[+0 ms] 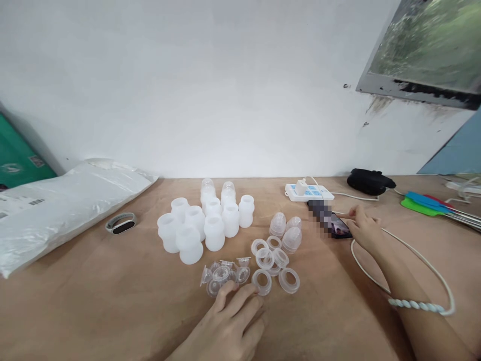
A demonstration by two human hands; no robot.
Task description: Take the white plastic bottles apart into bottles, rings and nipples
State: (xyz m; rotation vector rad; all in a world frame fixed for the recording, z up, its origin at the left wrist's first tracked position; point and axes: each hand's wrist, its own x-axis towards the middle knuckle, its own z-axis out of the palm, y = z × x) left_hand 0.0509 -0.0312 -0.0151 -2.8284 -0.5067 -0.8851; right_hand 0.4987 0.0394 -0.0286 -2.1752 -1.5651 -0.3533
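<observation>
My left hand (236,323) rests palm down at the table's front, its fingers loosely bent and apart, with nothing seen in them. Its fingertips are beside a cluster of clear bottle nipples (221,273) and a clear collar ring (261,282); whether they touch is unclear. Several more rings lie just beyond. Behind these stand several translucent white bottle bodies (191,245), two with clear domed caps (228,190). Three loose domed caps (278,224) stand to the right. My right hand (364,228), fingers apart, is at the right end of a phone (340,228) with a lit screen.
A white power strip (308,192) with a plug and cable lies behind the phone. A black case (370,181) and coloured spatulas (424,204) are at right. At left are a fitness band (121,223), a white plastic package (75,200) and a green box (18,155).
</observation>
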